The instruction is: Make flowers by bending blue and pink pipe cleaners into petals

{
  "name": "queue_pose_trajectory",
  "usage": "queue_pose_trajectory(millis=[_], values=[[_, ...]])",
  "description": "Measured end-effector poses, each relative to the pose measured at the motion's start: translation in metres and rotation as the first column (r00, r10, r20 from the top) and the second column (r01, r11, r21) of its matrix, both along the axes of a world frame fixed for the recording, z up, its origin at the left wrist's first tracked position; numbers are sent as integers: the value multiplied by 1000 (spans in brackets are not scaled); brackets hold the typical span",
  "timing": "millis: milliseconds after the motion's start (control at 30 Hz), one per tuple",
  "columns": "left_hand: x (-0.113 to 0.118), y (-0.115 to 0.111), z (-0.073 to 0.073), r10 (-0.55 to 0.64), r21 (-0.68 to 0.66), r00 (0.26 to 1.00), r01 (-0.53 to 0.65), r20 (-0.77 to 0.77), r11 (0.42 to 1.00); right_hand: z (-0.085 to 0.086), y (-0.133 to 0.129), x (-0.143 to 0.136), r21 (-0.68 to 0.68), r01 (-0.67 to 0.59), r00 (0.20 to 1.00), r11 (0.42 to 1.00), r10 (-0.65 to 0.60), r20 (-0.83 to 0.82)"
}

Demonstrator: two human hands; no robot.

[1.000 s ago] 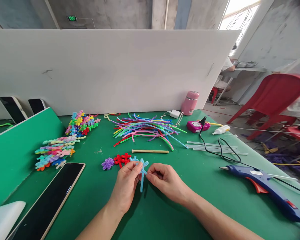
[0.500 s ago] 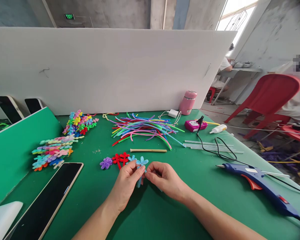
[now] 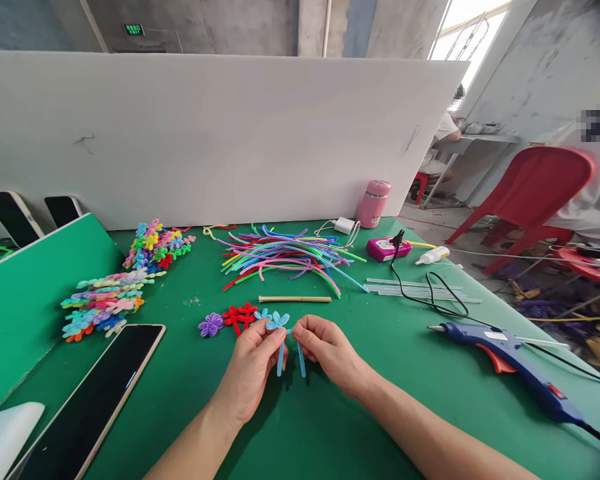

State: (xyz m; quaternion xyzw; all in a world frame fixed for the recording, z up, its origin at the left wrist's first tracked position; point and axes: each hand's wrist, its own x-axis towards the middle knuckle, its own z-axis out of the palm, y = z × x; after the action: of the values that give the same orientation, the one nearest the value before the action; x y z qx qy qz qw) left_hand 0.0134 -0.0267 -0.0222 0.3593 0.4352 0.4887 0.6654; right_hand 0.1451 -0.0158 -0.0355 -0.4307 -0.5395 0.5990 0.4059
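My left hand (image 3: 253,367) and my right hand (image 3: 327,350) meet over the green table (image 3: 330,427), both pinching a light blue pipe-cleaner flower (image 3: 279,321). Its petals stick up above my left fingertips. Two loose blue ends hang down between my hands. Just behind on the table lie a red pipe-cleaner flower (image 3: 240,315) and a purple one (image 3: 211,325). A thin wooden stick (image 3: 294,299) lies beyond them.
A heap of coloured pipe cleaners (image 3: 285,257) and rows of finished flowers (image 3: 115,293) lie further back. A blue glue gun (image 3: 510,363) with black cord and clear glue sticks (image 3: 420,288) lie right. A phone (image 3: 90,400) lies left. Behind stand a pink bottle (image 3: 374,203) and white board.
My hands have kept twisting the blue flower. Its single hanging stem now shows as two separate ends, and my right hand has shifted slightly outward.
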Motion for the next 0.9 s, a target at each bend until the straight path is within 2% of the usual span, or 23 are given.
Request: queue_pose_trajectory(millis=[267, 333, 433, 500, 567, 667, 800, 900], values=[[8, -4, 0, -2, 16, 994, 0, 105, 1000, 2, -2, -2, -53, 33, 996, 998, -38, -87], [7, -4, -3, 2, 38, 997, -5, 75, 999, 2, -3, -3, -98, 26, 989, 995, -39, -140], [3, -2, -7, 4, 67, 999, 0, -52, 998, 1, -2, -4, -166, 8, 979, 986, -41, -199], [1, 0, -7, -2, 68, 993, 11, -122, 998, 0, -1, -3, -165, -6, 981, 986, -26, -193], [-1, 1, -6, -3, 45, 994, 8, -106, 999, 0, 0, -1, -89, -20, 989, 996, 6, -149], [-2, 3, -2, -1, -21, 1000, 2, 5, 1000, 0, 1, 3, 138, -35, 999, 990, 35, 3], [-3, 4, 0, -32, -98, 994, 42, 101, 994, 0, 0, 10, 449, -52, 961, 892, -77, 266], [-4, 4, 1, -47, -117, 989, 63, 137, 991, 0, 0, 13, 570, -95, 937, 816, -120, 329]])
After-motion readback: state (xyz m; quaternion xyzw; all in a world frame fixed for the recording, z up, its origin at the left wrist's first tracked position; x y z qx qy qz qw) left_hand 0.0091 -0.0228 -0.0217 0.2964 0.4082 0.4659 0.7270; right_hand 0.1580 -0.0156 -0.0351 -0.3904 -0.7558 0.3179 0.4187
